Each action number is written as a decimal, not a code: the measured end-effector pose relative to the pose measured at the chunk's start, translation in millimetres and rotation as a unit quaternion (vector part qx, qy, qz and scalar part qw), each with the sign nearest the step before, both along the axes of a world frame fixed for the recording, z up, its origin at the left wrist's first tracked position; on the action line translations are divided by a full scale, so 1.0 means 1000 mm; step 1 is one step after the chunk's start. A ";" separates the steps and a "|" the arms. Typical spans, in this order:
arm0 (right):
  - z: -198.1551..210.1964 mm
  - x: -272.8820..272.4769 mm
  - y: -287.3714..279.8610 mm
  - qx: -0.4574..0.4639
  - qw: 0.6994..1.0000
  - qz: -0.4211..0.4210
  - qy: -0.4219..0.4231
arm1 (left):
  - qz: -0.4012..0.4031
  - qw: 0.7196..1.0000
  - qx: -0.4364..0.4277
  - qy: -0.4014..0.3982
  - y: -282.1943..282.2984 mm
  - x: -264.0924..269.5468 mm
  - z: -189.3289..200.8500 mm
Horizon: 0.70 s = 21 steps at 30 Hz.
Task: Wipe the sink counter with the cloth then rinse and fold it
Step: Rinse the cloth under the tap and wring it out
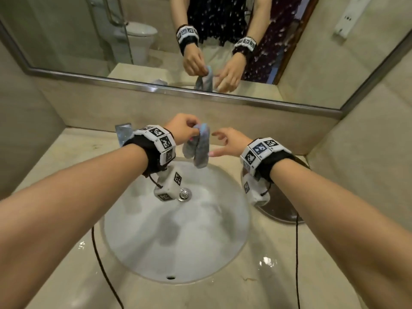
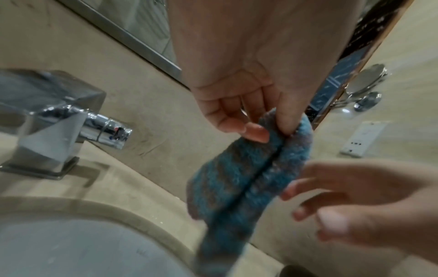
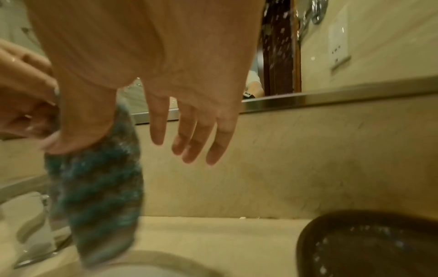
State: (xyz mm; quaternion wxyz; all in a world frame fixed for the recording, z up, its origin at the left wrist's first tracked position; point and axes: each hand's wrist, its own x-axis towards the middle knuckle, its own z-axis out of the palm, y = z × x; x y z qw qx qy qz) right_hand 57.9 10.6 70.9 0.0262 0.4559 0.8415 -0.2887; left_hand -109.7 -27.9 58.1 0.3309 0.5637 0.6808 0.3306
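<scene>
Fingers [image 1: 196, 130] of the left hand [image 1: 181, 128] pinch the top of the cloth [image 1: 198, 148] in the head view, so it hangs doubled over the back rim of the sink [image 1: 176, 230], near the tabletop's [image 1: 55, 197] rear edge; the right hand [image 1: 231, 141] is spread and empty, its fingertips just beside the cloth's lower half. From the left wrist view, the thumb and forefinger [image 2: 286, 120] nip only the upper fold of the cloth [image 2: 249, 178], with the faucet [image 2: 54, 121] off to the side. My guess is so narrow a hold on a cloth that looks wet could slip, dropping it into the basin and undoing the fold. From the right wrist view, the right hand's fingers [image 3: 189, 138] hang straight and loose, holding nothing; its thumb lies close against the cloth [image 3: 99, 187], though whether it touches, I cannot tell.
</scene>
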 end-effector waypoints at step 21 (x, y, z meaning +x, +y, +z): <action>0.008 -0.082 -0.014 -0.071 0.990 -0.024 0.122 | -0.001 0.993 -0.089 -0.073 -0.069 -0.056 -0.013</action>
